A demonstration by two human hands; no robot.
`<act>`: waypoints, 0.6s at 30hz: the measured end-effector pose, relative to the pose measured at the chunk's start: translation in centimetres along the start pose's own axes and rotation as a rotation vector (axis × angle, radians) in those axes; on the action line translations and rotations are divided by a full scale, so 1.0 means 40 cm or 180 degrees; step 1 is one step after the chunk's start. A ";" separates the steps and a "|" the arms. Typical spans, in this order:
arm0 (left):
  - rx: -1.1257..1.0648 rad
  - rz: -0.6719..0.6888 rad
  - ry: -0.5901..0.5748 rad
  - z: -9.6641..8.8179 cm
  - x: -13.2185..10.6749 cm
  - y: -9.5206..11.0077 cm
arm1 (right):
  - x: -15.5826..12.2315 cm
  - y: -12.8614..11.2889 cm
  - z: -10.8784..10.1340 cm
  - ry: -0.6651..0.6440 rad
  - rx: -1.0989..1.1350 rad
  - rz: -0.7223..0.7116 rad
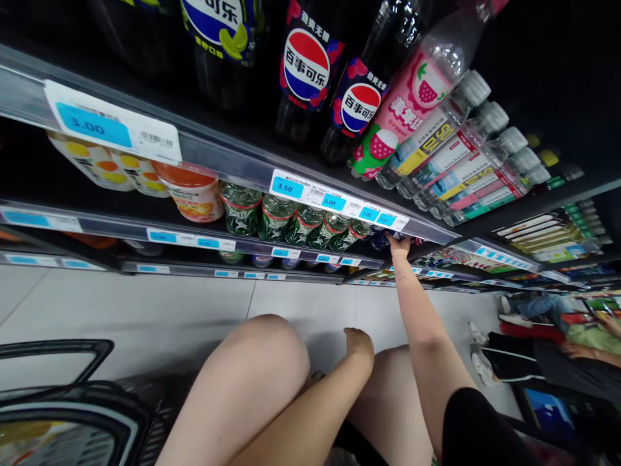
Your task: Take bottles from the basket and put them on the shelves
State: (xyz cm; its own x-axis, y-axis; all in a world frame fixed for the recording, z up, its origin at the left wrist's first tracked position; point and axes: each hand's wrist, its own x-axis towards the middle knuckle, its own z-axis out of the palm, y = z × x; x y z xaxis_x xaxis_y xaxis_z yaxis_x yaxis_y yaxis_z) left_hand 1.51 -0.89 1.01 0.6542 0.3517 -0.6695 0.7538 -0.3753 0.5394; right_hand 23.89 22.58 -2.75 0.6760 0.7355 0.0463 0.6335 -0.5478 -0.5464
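Note:
My right hand [398, 246] reaches out to the middle shelf, just under the price strip [339, 202]. Its fingers go in among dark blue cans [380, 240] and are hidden there. To the left of it stands a row of green bottles [286, 220]. My left hand [359, 341] hangs over my bare knees [262, 362] with its fingers curled in. Nothing shows in it.
Pepsi bottles [305, 65] and a pink strawberry bottle [412, 97] fill the top shelf. A black shopping basket [72, 414] sits at the lower left on the pale tiled floor [145, 310]. Another person with white shoes [480, 362] crouches at the right.

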 end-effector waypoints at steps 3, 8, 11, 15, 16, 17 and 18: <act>-0.0037 -0.0048 0.0013 -0.002 0.016 -0.007 | 0.033 -0.005 0.014 -0.0145 0.0055 0.0068; -0.0053 -0.0071 -0.0002 -0.003 0.028 -0.011 | 0.038 -0.025 0.021 -0.0260 0.0002 0.0154; -0.0045 -0.0045 -0.0007 -0.005 0.032 -0.009 | 0.030 -0.044 0.023 -0.0271 -0.0019 0.0249; -0.0067 0.0022 0.0000 -0.012 0.040 -0.004 | 0.004 -0.077 0.027 -0.0336 0.0121 0.0421; -0.0077 0.0025 0.0016 -0.014 0.042 -0.001 | -0.013 -0.085 0.023 -0.0380 0.0192 0.0470; -0.0086 0.0022 0.0034 -0.015 0.045 0.001 | -0.037 -0.090 0.016 -0.0451 0.0281 0.0504; -0.0095 0.0013 0.0059 -0.016 0.049 0.003 | -0.071 -0.092 0.002 -0.0564 0.0384 0.0514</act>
State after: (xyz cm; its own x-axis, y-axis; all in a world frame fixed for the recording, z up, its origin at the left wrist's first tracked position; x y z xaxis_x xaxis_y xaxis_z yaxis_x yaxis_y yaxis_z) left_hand 2.90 0.29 0.08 0.6581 0.3660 -0.6580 0.7524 -0.3510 0.5574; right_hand 19.60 22.53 -0.95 0.6814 0.7065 -0.1909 0.4661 -0.6200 -0.6311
